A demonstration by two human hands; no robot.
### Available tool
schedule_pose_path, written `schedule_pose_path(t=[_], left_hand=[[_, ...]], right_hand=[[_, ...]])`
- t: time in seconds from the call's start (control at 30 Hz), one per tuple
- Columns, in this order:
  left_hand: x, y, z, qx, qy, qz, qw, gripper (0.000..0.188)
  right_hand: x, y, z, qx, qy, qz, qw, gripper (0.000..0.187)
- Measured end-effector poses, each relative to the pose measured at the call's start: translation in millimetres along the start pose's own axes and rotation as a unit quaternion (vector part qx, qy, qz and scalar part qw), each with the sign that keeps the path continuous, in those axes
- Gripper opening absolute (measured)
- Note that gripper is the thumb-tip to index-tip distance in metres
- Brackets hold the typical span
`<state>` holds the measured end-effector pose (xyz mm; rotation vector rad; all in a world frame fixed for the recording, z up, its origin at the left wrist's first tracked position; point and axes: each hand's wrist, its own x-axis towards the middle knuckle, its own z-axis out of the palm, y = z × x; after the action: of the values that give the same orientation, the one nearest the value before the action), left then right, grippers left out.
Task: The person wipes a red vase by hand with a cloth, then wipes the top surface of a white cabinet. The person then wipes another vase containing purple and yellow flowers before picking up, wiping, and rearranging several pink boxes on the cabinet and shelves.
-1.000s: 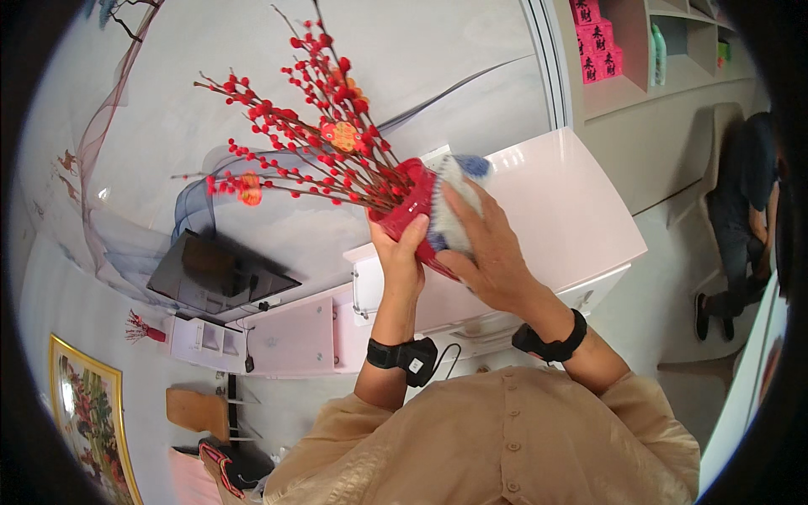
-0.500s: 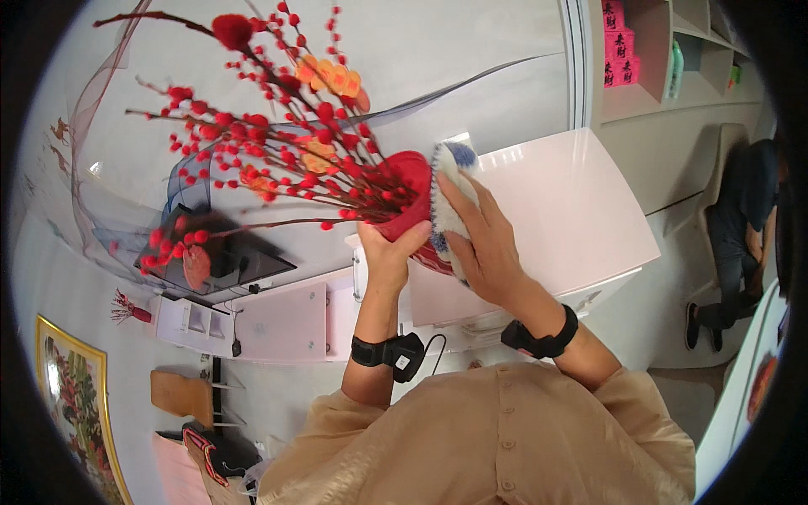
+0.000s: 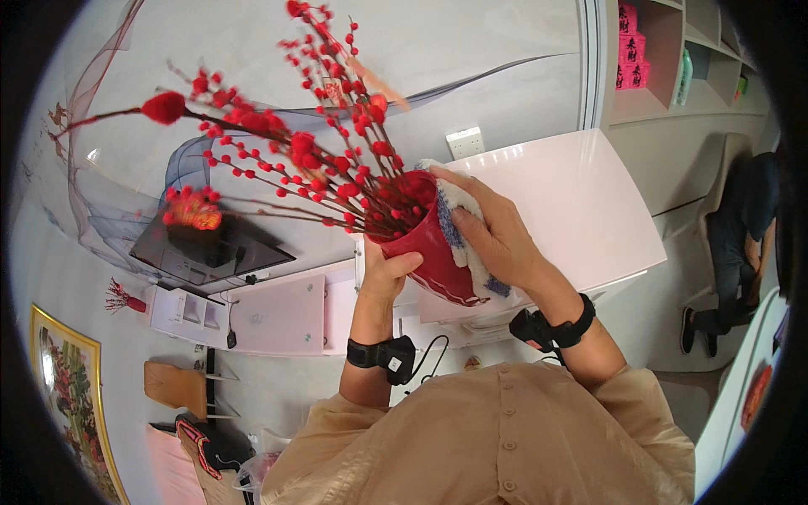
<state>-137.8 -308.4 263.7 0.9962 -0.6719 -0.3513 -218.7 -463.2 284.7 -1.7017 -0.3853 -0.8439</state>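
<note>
A red vase (image 3: 429,257), tilted with its mouth to the upper left, is held up in front of me. Out of it fan branches of red berries (image 3: 303,151) with a few orange-red ornaments. My left hand (image 3: 385,268) grips the vase from its left side, thumb across the front; its other fingers are mostly hidden behind. A white and blue fluffy cloth (image 3: 461,227) lies against the vase's right side. My right hand (image 3: 498,229) is closed over this cloth and presses it to the vase wall.
Beyond my right hand stands a glossy pale pink cabinet (image 3: 581,202), with a wall socket (image 3: 465,142) behind it. A dark television (image 3: 210,248) and low cabinet (image 3: 278,313) are at left. At far right a person (image 3: 741,236) sits on a chair; shelves (image 3: 648,101) rise behind.
The vase has turned and tipped so that more of its side shows, and its branches have swung. My right hand has slid the cloth along the vase's right side.
</note>
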Motion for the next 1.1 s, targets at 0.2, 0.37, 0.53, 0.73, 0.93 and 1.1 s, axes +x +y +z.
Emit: schedule_pose_path(t=[0.2,0.37,0.53,0.73,0.93,1.1], left_hand=[[-9,-3,-12,-0.062,0.017,0.007,0.998,0.087],[-4,3,-22,-0.143,-0.052,0.014,0.988,0.092],[5,0,-35,-0.115,-0.082,0.014,0.99,0.097],[17,2,-35,-0.112,-0.039,0.028,0.993,0.085],[16,-1,11,-0.004,0.143,0.1,0.985,0.066],[14,4,10,0.027,0.19,0.087,0.978,0.068]], right_hand=[[-23,49,-7,0.153,-0.06,0.254,0.953,0.038],[-72,33,0,0.392,0.015,0.462,0.796,0.041],[-96,18,11,0.626,0.014,0.417,0.658,0.051],[-108,72,5,0.612,0.147,0.445,0.638,0.053],[-99,64,2,0.493,0.143,0.384,0.768,0.061],[-91,52,10,0.379,0.093,0.282,0.877,0.067]])
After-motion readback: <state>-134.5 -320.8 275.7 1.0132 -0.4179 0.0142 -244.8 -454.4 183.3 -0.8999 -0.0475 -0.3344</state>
